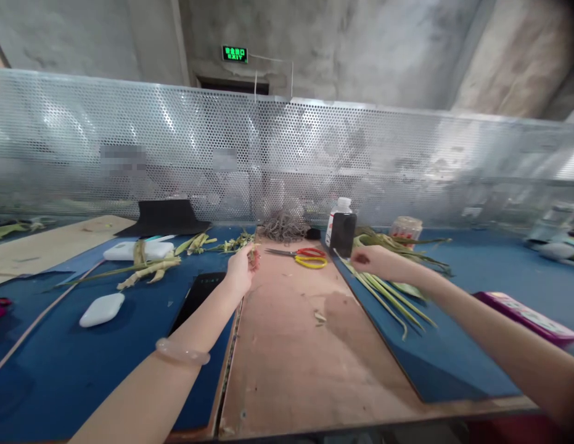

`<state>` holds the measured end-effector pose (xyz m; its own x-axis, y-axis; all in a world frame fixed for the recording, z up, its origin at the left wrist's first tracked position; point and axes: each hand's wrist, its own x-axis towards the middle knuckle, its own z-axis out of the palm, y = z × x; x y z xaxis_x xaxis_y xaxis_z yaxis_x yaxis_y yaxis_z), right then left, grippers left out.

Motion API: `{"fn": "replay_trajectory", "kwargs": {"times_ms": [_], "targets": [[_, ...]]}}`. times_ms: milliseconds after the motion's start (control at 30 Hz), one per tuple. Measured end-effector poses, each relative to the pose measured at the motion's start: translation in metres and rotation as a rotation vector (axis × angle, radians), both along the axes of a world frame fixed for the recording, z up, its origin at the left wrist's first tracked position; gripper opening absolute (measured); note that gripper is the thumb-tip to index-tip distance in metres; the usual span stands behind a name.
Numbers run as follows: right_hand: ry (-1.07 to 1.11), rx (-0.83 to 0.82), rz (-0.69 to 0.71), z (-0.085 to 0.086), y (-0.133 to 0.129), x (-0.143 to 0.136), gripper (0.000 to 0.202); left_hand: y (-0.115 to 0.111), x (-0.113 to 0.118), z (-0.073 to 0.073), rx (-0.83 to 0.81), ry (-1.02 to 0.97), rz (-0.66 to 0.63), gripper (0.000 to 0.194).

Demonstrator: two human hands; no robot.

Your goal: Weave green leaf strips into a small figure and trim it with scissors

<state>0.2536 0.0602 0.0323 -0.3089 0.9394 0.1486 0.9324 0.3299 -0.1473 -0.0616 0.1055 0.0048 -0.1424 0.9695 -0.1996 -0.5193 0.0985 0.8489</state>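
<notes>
My left hand is over the left edge of the bare wooden strip, its fingers curled together around something small that I cannot make out. Long green leaf strips fan out on the blue mat at the right. At their pale ends, my right hand has its fingers bent down and pressed together; whatever they pinch is hidden. Between the hands lie open scissors with red and yellow handles. Behind them sits a heap of grey-brown string-like strands.
A white bottle and a dark upright block stand by my right hand, with a clear jar beyond. A phone, a white case and dried stalks lie left. A perforated metal screen closes the back.
</notes>
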Motion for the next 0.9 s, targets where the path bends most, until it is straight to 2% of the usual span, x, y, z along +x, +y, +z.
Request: {"fn": "replay_trajectory", "kwargs": {"times_ms": [67,167,233,300,400,467,567,667,767,900], "targets": [[0.023,-0.044,0.023,0.006,-0.033,0.029,0.02,0.001,0.001,0.0,-0.001,0.005,-0.005,0.032],[0.036,-0.104,0.021,-0.001,-0.084,0.053,0.024,0.0,0.005,-0.001,-0.008,0.01,-0.027,0.031],[0.037,-0.111,0.011,-0.011,-0.106,0.055,0.023,-0.002,0.01,-0.001,-0.014,0.015,-0.049,0.031],[0.034,-0.089,-0.002,-0.022,-0.113,0.047,0.018,-0.005,0.015,-0.001,-0.017,0.027,-0.073,0.029],[0.016,-0.044,-0.001,-0.03,-0.087,0.025,0.01,-0.011,0.021,0.0,-0.016,0.062,-0.098,0.025],[-0.014,-0.009,0.0,-0.032,-0.054,0.01,0.012,-0.015,0.022,0.001,-0.01,0.09,-0.101,0.024],[-0.071,0.021,-0.008,-0.033,0.003,-0.009,0.025,-0.017,0.02,0.002,0.001,0.131,-0.099,0.026],[-0.122,0.045,-0.013,-0.036,0.044,-0.021,0.03,-0.016,0.018,0.001,0.01,0.165,-0.098,0.029],[-0.161,0.039,-0.004,-0.039,0.063,-0.023,0.031,-0.015,0.018,0.0,0.013,0.192,-0.097,0.031],[-0.188,0.006,0.044,-0.042,0.061,-0.019,0.031,-0.014,0.018,-0.001,0.01,0.206,-0.101,0.031]]}}
